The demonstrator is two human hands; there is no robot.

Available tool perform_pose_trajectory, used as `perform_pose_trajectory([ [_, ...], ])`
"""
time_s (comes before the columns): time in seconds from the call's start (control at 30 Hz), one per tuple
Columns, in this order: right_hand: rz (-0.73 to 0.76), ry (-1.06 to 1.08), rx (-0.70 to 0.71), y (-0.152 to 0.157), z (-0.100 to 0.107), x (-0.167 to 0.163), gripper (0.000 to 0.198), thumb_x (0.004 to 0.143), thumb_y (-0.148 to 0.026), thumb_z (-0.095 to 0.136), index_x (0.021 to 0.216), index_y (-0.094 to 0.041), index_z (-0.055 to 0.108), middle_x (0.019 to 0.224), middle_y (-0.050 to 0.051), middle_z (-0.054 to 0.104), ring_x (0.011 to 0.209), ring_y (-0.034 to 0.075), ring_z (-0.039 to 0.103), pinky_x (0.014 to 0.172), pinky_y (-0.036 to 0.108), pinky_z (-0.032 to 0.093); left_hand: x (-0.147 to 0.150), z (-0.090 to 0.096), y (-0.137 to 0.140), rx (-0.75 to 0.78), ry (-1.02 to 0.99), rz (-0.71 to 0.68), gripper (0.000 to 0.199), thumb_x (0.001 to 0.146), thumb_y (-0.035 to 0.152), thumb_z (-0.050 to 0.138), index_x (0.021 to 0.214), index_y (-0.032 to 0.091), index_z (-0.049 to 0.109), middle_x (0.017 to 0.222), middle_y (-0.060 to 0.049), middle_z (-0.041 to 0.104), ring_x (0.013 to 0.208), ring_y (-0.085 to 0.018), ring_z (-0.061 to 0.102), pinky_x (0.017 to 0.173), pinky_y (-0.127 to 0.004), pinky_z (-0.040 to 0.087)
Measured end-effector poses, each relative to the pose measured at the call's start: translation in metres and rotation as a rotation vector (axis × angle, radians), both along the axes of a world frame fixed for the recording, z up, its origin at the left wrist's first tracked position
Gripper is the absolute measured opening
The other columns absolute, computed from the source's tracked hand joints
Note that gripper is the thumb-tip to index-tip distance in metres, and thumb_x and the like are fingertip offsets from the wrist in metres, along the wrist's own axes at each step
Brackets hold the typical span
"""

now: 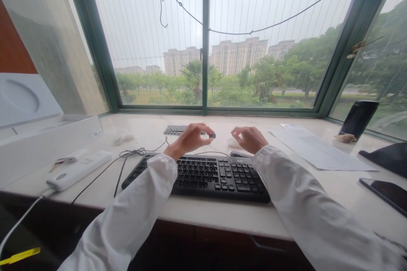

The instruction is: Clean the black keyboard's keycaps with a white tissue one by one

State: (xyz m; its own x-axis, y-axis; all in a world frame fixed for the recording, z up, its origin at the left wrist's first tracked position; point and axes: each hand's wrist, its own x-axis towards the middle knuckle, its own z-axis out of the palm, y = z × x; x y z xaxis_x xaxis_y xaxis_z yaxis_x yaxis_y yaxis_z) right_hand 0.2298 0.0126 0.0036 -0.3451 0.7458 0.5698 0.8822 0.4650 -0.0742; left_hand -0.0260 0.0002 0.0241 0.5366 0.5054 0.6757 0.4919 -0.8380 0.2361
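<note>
My left hand point(193, 139) is raised above the far edge of a black keyboard point(243, 178), pinching a small black keycap point(212, 136) between thumb and fingertips. Across from it, my right hand point(249, 139) has its thumb and index finger curled close together. Something pale point(234, 142) shows by those fingertips; whether it is held or lies on the sill behind, I cannot tell. The keyboard lies flat, its left part bare of some keycaps and partly hidden by my left sleeve. Behind my left hand, several loose keycaps point(174, 130) lie in rows.
A white power strip point(83, 171) and tangled black cable point(133, 152) lie left, beside a white box point(73, 135). Crumpled tissue point(123, 137) lies behind. Paper sheets point(321, 149), a propped phone point(358, 120) and a flat phone point(386, 192) occupy the right. Windows border the back.
</note>
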Motion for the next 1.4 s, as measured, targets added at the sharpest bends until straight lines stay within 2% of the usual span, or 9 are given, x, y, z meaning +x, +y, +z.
perform_pose_trajectory([
  [0.13, -0.005, 0.014, -0.008, -0.004, -0.001, -0.001, 0.022, 0.088, -0.028, 0.052, 0.095, -0.022, 0.072, 0.084, 0.003, 0.075, 0.072, 0.018, 0.067, 0.071, 0.029, 0.046, -0.003, 0.001, -0.004, -0.044, 0.001, -0.015, 0.015, 0.078, 0.023, 0.068, 0.091, 0.018, 0.073, 0.089, -0.004, 0.074, 0.082, -0.015, 0.067, 0.078, -0.028, 0.05],
  [0.23, -0.009, 0.049, 0.004, -0.011, 0.004, -0.004, 0.022, 0.088, -0.029, 0.053, 0.095, -0.023, 0.073, 0.084, 0.003, 0.075, 0.068, 0.017, 0.066, 0.069, 0.028, 0.045, -0.004, 0.003, -0.009, -0.092, -0.063, 0.0, 0.014, 0.078, 0.026, 0.069, 0.089, 0.018, 0.074, 0.091, -0.004, 0.074, 0.084, -0.015, 0.067, 0.076, -0.026, 0.05],
  [0.37, 0.011, 0.128, -0.014, -0.029, 0.006, -0.011, 0.023, 0.088, -0.03, 0.052, 0.094, -0.024, 0.074, 0.083, 0.002, 0.075, 0.066, 0.016, 0.063, 0.068, 0.028, 0.045, -0.012, 0.007, -0.031, -0.2, -0.068, -0.024, 0.018, 0.076, 0.032, 0.071, 0.09, 0.02, 0.075, 0.091, -0.004, 0.075, 0.086, -0.017, 0.068, 0.076, -0.027, 0.051],
  [0.47, 0.088, 0.153, -0.085, -0.052, 0.001, -0.023, 0.022, 0.087, -0.03, 0.053, 0.091, -0.024, 0.074, 0.08, 0.001, 0.074, 0.063, 0.015, 0.062, 0.068, 0.028, 0.045, -0.026, 0.007, -0.056, -0.332, 0.044, -0.12, 0.019, 0.076, 0.036, 0.071, 0.088, 0.022, 0.076, 0.089, -0.003, 0.075, 0.084, -0.017, 0.069, 0.082, -0.029, 0.05],
  [0.6, 0.257, 0.16, -0.226, -0.089, -0.008, -0.048, 0.022, 0.087, -0.035, 0.055, 0.089, -0.024, 0.075, 0.079, 0.002, 0.074, 0.064, 0.015, 0.06, 0.067, 0.028, 0.044, -0.044, 0.0, -0.08, -0.485, 0.159, -0.115, 0.018, 0.074, 0.035, 0.072, 0.087, 0.023, 0.077, 0.084, -0.002, 0.075, 0.079, -0.017, 0.069, 0.075, -0.027, 0.051],
  [0.7, 0.362, 0.152, -0.366, -0.108, -0.011, -0.066, 0.023, 0.085, -0.038, 0.058, 0.089, -0.023, 0.075, 0.078, 0.001, 0.073, 0.064, 0.014, 0.058, 0.066, 0.026, 0.042, -0.047, -0.007, -0.086, -0.557, 0.195, -0.083, 0.023, 0.071, 0.038, 0.074, 0.087, 0.021, 0.078, 0.082, -0.003, 0.075, 0.077, -0.017, 0.069, 0.072, -0.025, 0.05],
  [0.8, 0.391, 0.142, -0.453, -0.114, -0.012, -0.077, 0.022, 0.084, -0.038, 0.061, 0.085, -0.022, 0.076, 0.075, 0.0, 0.073, 0.064, 0.012, 0.055, 0.065, 0.024, 0.041, -0.045, -0.016, -0.086, -0.61, 0.194, -0.08, 0.027, 0.07, 0.04, 0.075, 0.086, 0.019, 0.078, 0.077, -0.003, 0.074, 0.076, -0.017, 0.069, 0.068, -0.022, 0.048],
  [1.1, 0.396, 0.166, -0.491, -0.102, -0.023, -0.08, 0.02, 0.08, -0.035, 0.067, 0.087, -0.02, 0.078, 0.074, 0.001, 0.072, 0.066, 0.013, 0.055, 0.064, 0.024, 0.039, -0.042, -0.04, -0.079, -0.579, 0.09, -0.119, 0.026, 0.071, 0.039, 0.075, 0.083, 0.017, 0.079, 0.073, -0.003, 0.074, 0.071, -0.016, 0.066, 0.062, -0.021, 0.044],
  [1.4, 0.385, 0.148, -0.451, -0.1, -0.032, -0.083, 0.016, 0.081, -0.032, 0.067, 0.085, -0.021, 0.077, 0.078, 0.003, 0.073, 0.069, 0.014, 0.059, 0.067, 0.025, 0.041, -0.048, -0.045, -0.081, -0.545, 0.087, -0.115, 0.02, 0.078, 0.033, 0.069, 0.09, 0.02, 0.079, 0.083, -0.002, 0.076, 0.079, -0.016, 0.069, 0.071, -0.021, 0.048],
])
